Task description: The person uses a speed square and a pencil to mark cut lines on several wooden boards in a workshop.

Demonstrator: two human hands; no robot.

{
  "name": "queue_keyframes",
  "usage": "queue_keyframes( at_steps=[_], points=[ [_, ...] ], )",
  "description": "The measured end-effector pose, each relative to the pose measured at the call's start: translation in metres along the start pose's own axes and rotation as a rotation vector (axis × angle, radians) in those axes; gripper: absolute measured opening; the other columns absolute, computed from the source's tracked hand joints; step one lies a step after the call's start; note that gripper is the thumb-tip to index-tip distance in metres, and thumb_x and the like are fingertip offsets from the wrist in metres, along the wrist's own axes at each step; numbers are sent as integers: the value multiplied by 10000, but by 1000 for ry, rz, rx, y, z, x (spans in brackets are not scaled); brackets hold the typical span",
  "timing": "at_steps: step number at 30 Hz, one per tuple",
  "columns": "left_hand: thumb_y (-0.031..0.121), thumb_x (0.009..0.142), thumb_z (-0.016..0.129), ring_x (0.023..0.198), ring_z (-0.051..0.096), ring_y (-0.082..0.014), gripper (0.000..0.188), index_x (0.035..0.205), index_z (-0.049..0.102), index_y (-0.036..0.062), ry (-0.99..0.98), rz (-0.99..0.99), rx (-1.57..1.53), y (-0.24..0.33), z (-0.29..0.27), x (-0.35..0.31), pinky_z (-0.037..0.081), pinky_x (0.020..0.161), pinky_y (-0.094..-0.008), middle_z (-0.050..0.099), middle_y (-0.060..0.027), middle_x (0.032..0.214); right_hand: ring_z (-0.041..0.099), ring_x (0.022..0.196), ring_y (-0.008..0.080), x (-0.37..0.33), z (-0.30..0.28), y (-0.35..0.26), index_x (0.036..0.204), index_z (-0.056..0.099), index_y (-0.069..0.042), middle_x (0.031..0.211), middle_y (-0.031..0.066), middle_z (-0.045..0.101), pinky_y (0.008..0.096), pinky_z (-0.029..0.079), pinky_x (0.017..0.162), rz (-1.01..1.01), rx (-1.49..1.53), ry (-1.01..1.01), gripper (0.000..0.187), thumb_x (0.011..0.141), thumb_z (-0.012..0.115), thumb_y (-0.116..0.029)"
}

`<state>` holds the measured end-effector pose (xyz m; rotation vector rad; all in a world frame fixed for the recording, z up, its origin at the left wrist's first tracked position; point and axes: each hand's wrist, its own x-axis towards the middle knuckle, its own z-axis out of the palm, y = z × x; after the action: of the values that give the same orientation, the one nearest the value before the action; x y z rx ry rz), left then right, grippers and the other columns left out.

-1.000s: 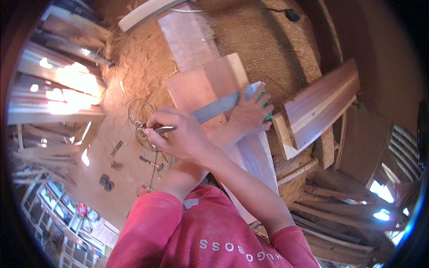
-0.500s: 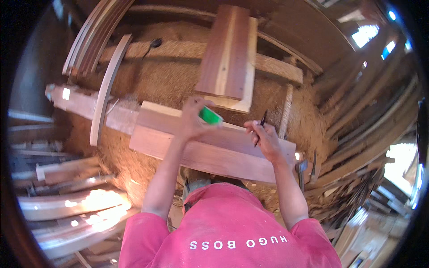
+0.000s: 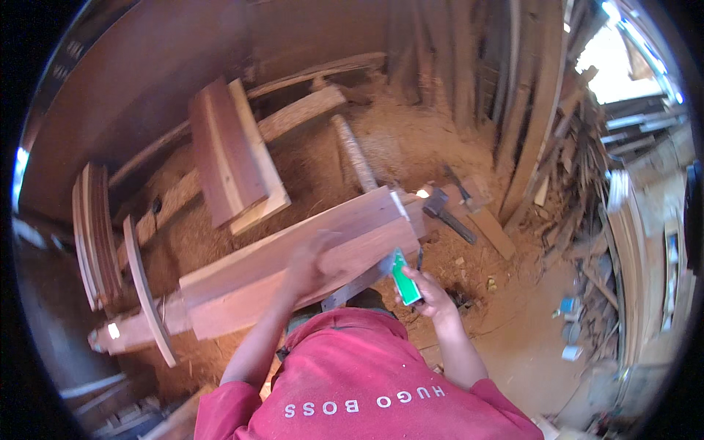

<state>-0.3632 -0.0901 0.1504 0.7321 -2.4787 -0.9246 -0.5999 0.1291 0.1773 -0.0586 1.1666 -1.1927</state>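
My right hand (image 3: 431,292) is closed around a green, flat, pale-edged tool (image 3: 405,279), just off the near right edge of two reddish boards (image 3: 308,257) lying side by side. Its exact kind is not clear. A thin dark stick like a pencil (image 3: 420,257) pokes up from the same hand. A grey flat strip (image 3: 356,286) slants along the boards' near edge; whether it joins the green tool I cannot tell. Over the middle of the boards, my left hand (image 3: 312,260) is smeared by motion, its fingers unreadable.
A hammer-like tool (image 3: 447,213) rests past the boards' right end. Beyond them, wide planks (image 3: 227,154) lie across a rough beam (image 3: 301,114). A curved strip (image 3: 147,293) crosses the bench's left end. Stacked timber (image 3: 565,147) leans at right; sawdust covers the ground.
The green tool has passed from my left hand to my right. My view has swung right, so the boards now slant. My left hand is lower over the boards.
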Motion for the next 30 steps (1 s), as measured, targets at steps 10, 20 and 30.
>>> queue_keyframes(
  at_steps=[10, 20, 30],
  points=[
    [652, 894, 621, 1152, 618, -399, 743, 1265, 604, 9, -329, -342, 496, -206, -50, -27, 493, 980, -506, 659, -216, 1209, 592, 602, 183, -125, -41, 85, 1072, 598, -64, 794, 72, 627, 289, 477, 552, -482, 677, 438, 345, 874, 696, -329],
    [715, 820, 668, 1092, 655, -391, 805, 1277, 591, 56, -393, -479, 351, -193, -52, -25, 512, 929, -497, 675, -213, 1180, 638, 678, 143, -42, 11, 137, 943, 581, -147, 830, 15, 654, 233, 339, 412, -379, 611, 914, 189, 897, 656, -315],
    [783, 762, 673, 1020, 683, -402, 807, 1007, 729, 16, -570, -518, 307, -217, -66, -17, 526, 866, -511, 718, -238, 1035, 670, 671, 161, -13, 48, 153, 989, 608, -128, 851, 43, 694, 254, 396, 461, -323, 472, 831, 286, 954, 612, -413]
  ],
)
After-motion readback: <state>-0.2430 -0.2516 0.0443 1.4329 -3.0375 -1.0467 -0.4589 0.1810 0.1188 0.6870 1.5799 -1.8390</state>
